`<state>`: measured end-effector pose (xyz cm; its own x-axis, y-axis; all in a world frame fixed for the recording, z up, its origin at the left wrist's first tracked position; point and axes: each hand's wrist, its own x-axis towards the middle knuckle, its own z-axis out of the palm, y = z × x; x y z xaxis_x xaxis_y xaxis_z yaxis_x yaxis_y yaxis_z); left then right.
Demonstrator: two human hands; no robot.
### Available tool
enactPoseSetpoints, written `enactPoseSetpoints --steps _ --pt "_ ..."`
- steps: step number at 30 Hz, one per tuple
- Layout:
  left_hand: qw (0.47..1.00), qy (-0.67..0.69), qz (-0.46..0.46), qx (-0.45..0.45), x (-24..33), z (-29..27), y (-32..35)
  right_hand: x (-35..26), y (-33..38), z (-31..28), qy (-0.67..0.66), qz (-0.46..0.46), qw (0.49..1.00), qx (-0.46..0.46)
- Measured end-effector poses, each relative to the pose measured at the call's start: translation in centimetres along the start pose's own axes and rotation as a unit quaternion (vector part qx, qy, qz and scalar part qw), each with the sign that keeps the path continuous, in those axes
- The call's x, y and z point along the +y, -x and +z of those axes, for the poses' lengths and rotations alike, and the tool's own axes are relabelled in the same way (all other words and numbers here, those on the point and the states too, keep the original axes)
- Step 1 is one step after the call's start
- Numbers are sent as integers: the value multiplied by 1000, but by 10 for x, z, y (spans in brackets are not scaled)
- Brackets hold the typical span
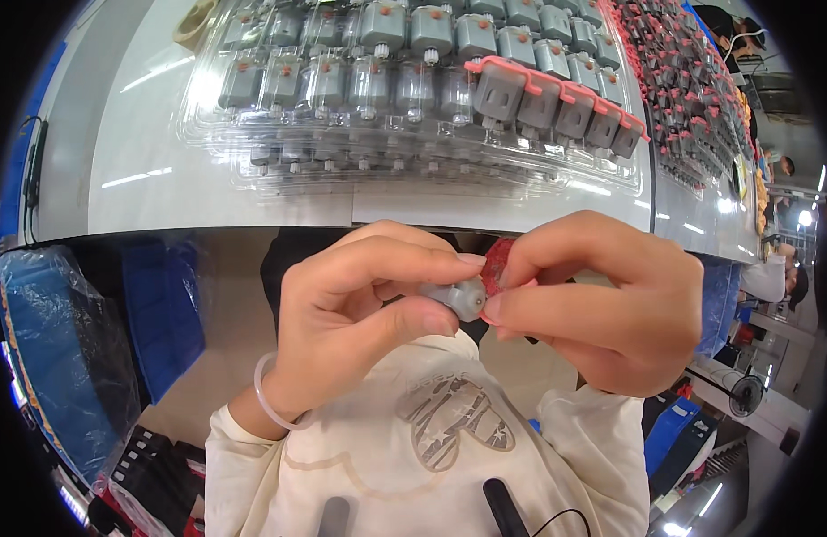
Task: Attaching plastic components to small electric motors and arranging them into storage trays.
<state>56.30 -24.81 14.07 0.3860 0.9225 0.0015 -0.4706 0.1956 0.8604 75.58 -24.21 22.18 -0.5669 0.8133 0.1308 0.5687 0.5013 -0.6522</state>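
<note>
Just in front of my chest, over the table's near edge, my left hand pinches a small grey motor between thumb and fingers. The motor's round end faces my right hand. That hand is closed, its thumb and fingertips pinching a thin pinkish-red piece right beside the motor. Much of this piece is hidden by the fingers, so its exact kind cannot be told. Whether it touches the motor is also unclear.
Stacked clear plastic trays on the white table hold rows of small grey motors. Across the right side of the top tray lies a row of grey cases with pink rims. Many similar pink-and-grey parts fill the far right.
</note>
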Motion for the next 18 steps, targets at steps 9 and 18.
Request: enactPoseSetpoints --steps 9,18 --pt "994 -46 42 -90 -2 -11 -2 14 -7 39 -110 -80 969 208" --pt "997 69 -27 -6 -7 -2 1 30 1 36 -70 -111 977 165"
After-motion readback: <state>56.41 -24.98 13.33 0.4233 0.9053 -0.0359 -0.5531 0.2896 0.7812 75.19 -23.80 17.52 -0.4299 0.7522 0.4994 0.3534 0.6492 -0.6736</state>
